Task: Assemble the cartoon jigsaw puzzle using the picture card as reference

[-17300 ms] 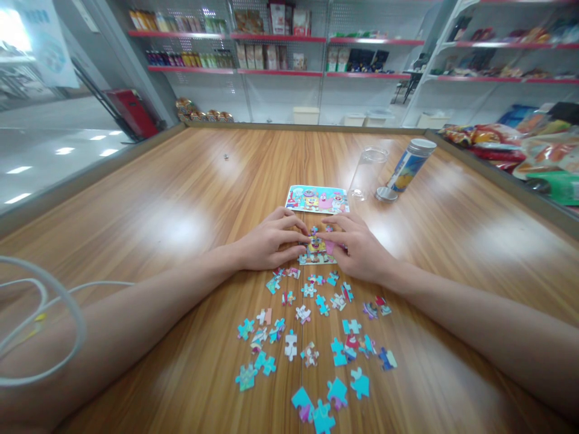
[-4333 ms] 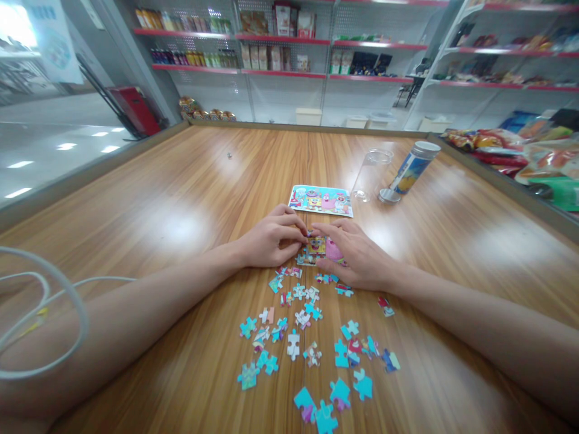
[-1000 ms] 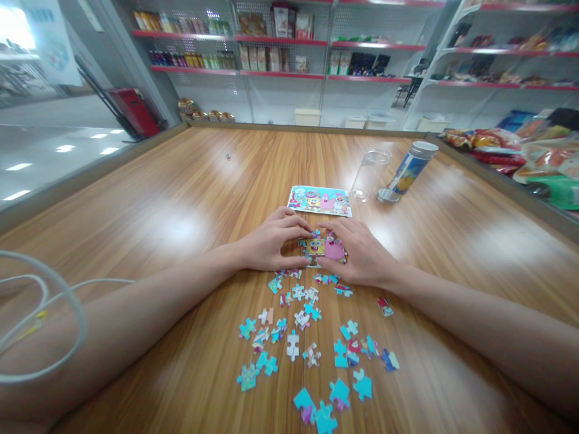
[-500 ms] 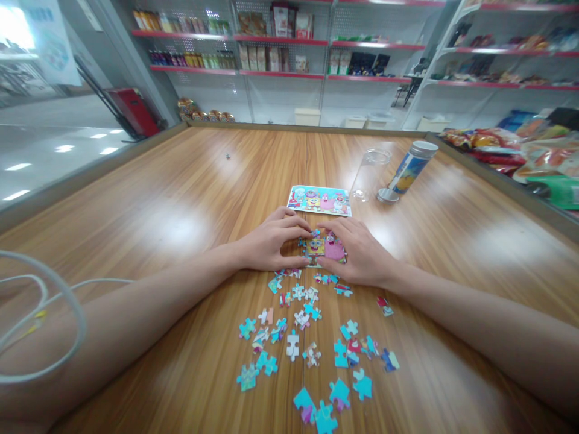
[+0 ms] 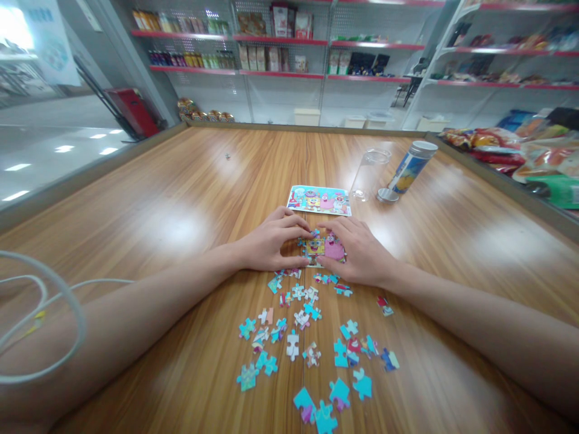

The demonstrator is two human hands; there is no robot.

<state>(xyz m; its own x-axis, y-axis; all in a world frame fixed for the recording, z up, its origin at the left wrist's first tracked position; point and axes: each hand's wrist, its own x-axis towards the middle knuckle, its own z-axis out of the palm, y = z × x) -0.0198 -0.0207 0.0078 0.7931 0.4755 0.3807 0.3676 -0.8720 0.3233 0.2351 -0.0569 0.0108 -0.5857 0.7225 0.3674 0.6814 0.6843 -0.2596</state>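
Observation:
A joined section of a jigsaw puzzle [image 5: 315, 246] lies flat on the table, showing a yellow square figure and a pink one. My left hand [image 5: 275, 241] is curved at its left side, fingertips on the far edge and thumb at the near edge. From the right, my right hand [image 5: 362, 252] holds it the same way and covers part of that side. Several loose puzzle pieces [image 5: 292, 346], mostly light blue and white, lie scattered nearer to me. Just beyond my hands is a picture card [image 5: 319, 200] with matching cartoon figures.
Past the card stand a clear plastic cylinder [image 5: 370, 176] and a blue printed tube [image 5: 414, 167], with a metal lid [image 5: 388, 195] beside them. A white cable [image 5: 75, 301] loops over my left forearm. Packaged snacks [image 5: 493, 147] lie along the right, and stocked shelves [image 5: 280, 41] stand behind the table.

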